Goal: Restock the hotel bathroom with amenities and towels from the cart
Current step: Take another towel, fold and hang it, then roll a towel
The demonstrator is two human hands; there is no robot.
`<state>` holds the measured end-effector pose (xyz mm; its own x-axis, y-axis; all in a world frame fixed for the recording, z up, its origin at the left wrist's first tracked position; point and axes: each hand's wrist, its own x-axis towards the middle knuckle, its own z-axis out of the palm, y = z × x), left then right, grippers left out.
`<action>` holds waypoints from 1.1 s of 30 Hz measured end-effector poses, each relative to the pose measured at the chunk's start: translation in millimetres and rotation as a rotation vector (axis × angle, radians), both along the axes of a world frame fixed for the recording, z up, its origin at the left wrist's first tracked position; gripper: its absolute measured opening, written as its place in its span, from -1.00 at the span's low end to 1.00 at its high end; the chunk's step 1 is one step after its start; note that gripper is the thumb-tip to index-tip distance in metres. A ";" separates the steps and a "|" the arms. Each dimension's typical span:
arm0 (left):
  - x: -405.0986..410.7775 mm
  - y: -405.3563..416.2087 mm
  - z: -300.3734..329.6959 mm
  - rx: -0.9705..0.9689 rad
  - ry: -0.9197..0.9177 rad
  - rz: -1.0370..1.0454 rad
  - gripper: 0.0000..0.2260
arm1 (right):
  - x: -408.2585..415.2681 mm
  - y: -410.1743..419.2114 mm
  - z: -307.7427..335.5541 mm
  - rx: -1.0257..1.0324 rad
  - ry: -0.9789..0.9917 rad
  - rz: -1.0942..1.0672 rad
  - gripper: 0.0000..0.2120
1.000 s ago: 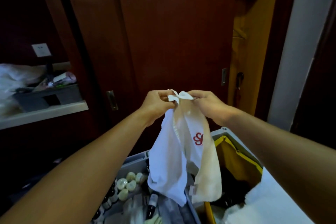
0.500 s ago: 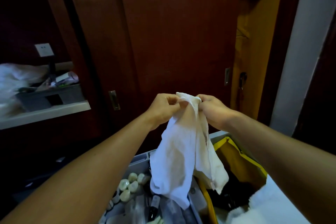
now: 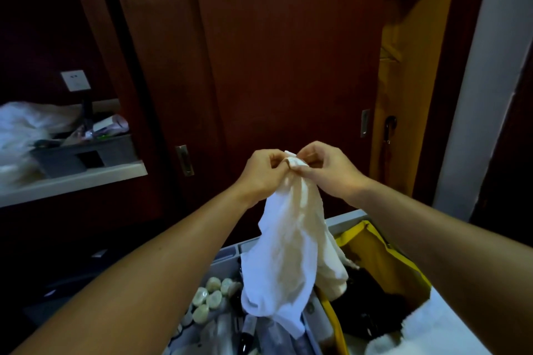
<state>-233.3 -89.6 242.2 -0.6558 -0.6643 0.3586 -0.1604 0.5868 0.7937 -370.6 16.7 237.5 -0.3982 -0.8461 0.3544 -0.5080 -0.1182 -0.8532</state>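
A white towel (image 3: 284, 253) is held up in the air by both hands, and its whole length hangs straight down from the grip, so its long axis is vertical. The left hand (image 3: 261, 174) and the right hand (image 3: 328, 171) are brought together at the top, fingers curled, and the same bunched top edge of the cloth is pinched between them; neither hand is nearer than the other, since both meet on the one small knot of fabric. The lower hem is seen directly below the grip, hanging over the cart (image 3: 344, 217), whether just above or resting on its contents cannot be told.

Below the grip and a little to the left, a grey tray compartment (image 3: 230, 252) of the cart is seen, in which small pale round amenity caps (image 3: 212, 294) are clustered, with dark bottles (image 3: 245, 337) beside them, half hidden by the towel. Below and to the right, a yellow bag (image 3: 380, 256) is hung open in the cart, and its inside is dark; what it holds cannot be told. Further below to the right, more white towelling (image 3: 424, 328) is piled.

It is judged that the coming move turns on the two pinches being drawn apart along the top edge, so that the cloth may be opened or folded.
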 end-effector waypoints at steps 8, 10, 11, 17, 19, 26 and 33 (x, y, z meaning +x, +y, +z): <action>-2.9 -0.8 5.3 -0.350 -0.182 0.019 -0.88 | -4.7 -8.8 -3.5 0.026 0.292 -0.161 -0.79; -4.3 -0.4 7.3 -0.360 -0.221 -0.007 -0.92 | -4.5 -8.9 -5.1 -0.006 0.344 -0.191 -0.78; -4.9 -1.1 7.4 -0.352 -0.217 -0.021 -0.93 | -5.1 -9.6 -5.8 -0.025 0.354 -0.198 -0.82; -3.3 -4.9 9.8 -0.300 -0.147 -0.022 -0.81 | -10.5 -11.9 -0.7 0.016 0.242 -0.095 -0.81; -3.4 -3.9 12.4 -0.287 -0.137 -0.019 -0.78 | -9.8 -11.9 2.1 0.044 0.283 -0.098 -0.88; -2.8 -10.0 17.1 -0.276 -0.121 0.032 -0.82 | 2.7 -15.7 13.7 -0.174 0.240 -0.311 -0.89; 19.1 -21.6 -8.0 -0.337 -0.370 -0.121 -0.77 | -12.9 -15.0 16.6 -0.236 0.057 -0.549 -0.89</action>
<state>-214.1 -111.2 234.1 -0.8442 -0.4639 0.2686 -0.3105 0.8317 0.4603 -383.6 1.6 254.1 -0.7294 -0.4182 0.5413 -0.5929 -0.0082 -0.8053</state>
